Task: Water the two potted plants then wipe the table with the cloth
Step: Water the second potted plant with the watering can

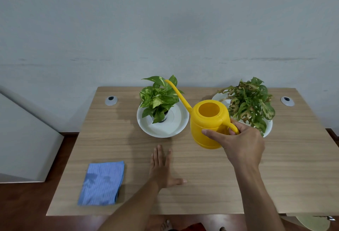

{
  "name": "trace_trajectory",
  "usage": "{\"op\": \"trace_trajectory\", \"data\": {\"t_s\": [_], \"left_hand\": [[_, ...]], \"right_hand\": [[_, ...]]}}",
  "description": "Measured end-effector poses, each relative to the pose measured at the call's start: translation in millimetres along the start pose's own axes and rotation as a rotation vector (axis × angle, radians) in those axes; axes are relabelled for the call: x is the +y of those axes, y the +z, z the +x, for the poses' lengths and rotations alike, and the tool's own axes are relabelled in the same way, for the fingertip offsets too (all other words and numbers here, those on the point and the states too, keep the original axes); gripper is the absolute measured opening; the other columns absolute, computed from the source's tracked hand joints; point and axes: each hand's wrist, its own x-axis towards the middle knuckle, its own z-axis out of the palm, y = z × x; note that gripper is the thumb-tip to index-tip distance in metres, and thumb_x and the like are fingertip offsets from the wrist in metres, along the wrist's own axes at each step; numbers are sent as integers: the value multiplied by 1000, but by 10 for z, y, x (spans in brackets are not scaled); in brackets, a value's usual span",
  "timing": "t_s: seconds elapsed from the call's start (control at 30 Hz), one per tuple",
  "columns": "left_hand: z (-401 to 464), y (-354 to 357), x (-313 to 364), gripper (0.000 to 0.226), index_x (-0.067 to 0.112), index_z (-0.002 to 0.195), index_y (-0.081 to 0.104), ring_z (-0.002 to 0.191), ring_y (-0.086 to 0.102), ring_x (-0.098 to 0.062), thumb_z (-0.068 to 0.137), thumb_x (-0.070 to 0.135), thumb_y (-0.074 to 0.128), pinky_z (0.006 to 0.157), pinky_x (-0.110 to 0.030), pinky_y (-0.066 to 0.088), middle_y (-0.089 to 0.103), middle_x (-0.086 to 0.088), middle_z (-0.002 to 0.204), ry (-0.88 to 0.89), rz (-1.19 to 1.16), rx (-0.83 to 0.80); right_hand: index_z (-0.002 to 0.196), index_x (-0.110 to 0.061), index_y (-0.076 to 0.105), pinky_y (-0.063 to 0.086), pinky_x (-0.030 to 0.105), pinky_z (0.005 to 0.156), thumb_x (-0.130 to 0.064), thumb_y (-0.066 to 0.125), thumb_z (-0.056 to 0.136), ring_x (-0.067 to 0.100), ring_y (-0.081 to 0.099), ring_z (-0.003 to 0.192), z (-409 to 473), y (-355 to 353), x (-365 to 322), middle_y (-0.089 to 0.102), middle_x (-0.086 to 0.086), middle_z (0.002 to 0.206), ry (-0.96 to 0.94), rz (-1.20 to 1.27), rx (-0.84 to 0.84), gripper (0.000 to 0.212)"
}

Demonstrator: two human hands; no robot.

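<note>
Watering can up, spout over the left-hand plant

The yellow watering can [209,124] hangs off the table, its handle wrapped by the right hand [236,142], fingers curled through the loop and thumb pressed on the can's side. From that grip the long spout [178,95] runs up and away to the left, its tip among the leaves of the pothos [159,98] in its white saucer [176,128]. The can looks barely tipped, so the pour likely needs a slow wrist roll, tip brought down toward the soil rather than the foliage. Just behind the knuckles sits the second plant [251,102], close enough to brush. The left hand [161,168] lies flat on the table [201,194], fingers spread, holding nothing; further left of it waits the folded blue cloth [101,183].
</note>
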Motion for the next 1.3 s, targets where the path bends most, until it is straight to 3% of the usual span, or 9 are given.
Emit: {"op": "trace_trajectory", "data": {"t_s": [0.1,0.23,0.47,0.7,0.87,0.97,1.07,1.17,1.3], "left_hand": [[-5,-6,2,144,22,152,-32,131,-54,-32,64,91,59,117,-48,-26,-55,-20,144,2,1,-4],[0,-2,4,144,22,154,-29,136,-49,-34,63,91,59,119,-49,-24,-52,-21,146,1,2,0],[19,16,-4,145,22,155,-29,137,-49,-35,62,92,58,119,-50,-23,-55,-19,144,0,-13,-1],[19,24,-9,145,23,155,-28,137,-48,-34,62,91,60,119,-49,-23,-53,-19,146,0,-23,11],[25,23,-10,146,25,156,-26,137,-49,-32,60,92,61,118,-48,-25,-54,-17,146,-10,-35,13],[22,22,-10,145,26,155,-26,137,-49,-31,59,92,61,118,-47,-25,-54,-16,147,-14,-35,13],[23,22,-8,146,27,156,-25,137,-49,-31,58,92,61,116,-46,-27,-53,-16,148,-22,-32,22],[27,24,-5,146,27,156,-25,137,-50,-31,58,92,61,113,-44,-29,-53,-16,148,-25,-34,21],[27,29,-5,146,28,156,-24,136,-51,-30,56,93,60,116,-46,-27,-53,-15,147,-30,-39,19]], "right_hand": [[83,-14,74,52,32,66,-52,91,45,-1,56,62,-3,4,-6,59,-10,60,11,7,2,56],[83,-10,73,54,38,67,-50,92,46,17,64,66,-9,-1,-22,60,-5,58,13,1,-3,58],[81,-9,73,55,39,68,-51,91,46,18,65,67,-9,13,-24,66,-1,61,11,6,0,58],[71,-18,70,49,31,61,-52,90,46,3,57,58,-19,29,-39,61,-11,56,3,15,-2,47],[81,-14,74,47,26,59,-49,91,48,-3,55,60,-26,44,-47,59,-11,56,-6,30,-18,51],[84,-10,73,56,38,68,-51,91,46,9,62,63,-34,62,-47,68,2,64,4,32,-26,59],[83,-10,73,57,41,69,-52,91,45,18,69,71,-48,80,-45,71,4,67,2,38,-28,60],[79,-12,73,56,38,65,-52,91,45,12,65,64,-63,83,-58,68,0,62,-4,35,-32,56],[66,-33,63,47,25,58,-51,91,46,-4,57,60,-86,85,-92,61,-14,57,-11,46,-58,39]]}}
